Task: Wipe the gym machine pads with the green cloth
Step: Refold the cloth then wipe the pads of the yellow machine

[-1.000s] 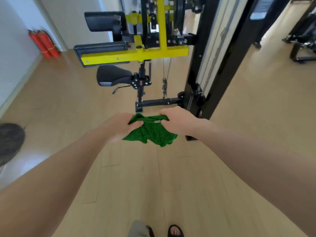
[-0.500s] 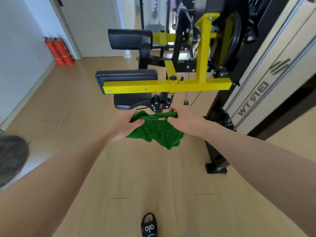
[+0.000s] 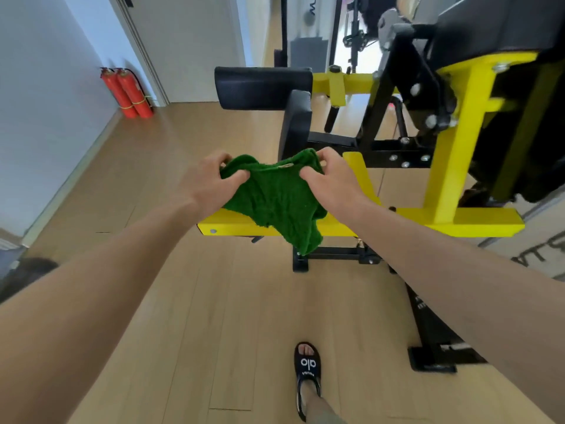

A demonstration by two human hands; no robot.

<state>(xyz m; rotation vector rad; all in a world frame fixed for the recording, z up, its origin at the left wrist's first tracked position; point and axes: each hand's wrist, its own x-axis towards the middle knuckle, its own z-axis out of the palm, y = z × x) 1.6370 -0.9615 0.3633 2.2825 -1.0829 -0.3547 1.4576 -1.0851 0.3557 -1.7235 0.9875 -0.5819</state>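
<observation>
Head-worn view, looking forward and down, close

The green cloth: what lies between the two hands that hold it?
Head view: only the green cloth spans from left hand to right hand.

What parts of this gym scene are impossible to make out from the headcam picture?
- Flat pad by the yellow bar: hidden behind the green cloth, left hand and right hand.
- Machine's upper right part: cut off by the edge, motion-blurred.
- Dark shape at left edge: blurred, cut off, unidentifiable.
- Panel lettering: cropped by the right edge.
</observation>
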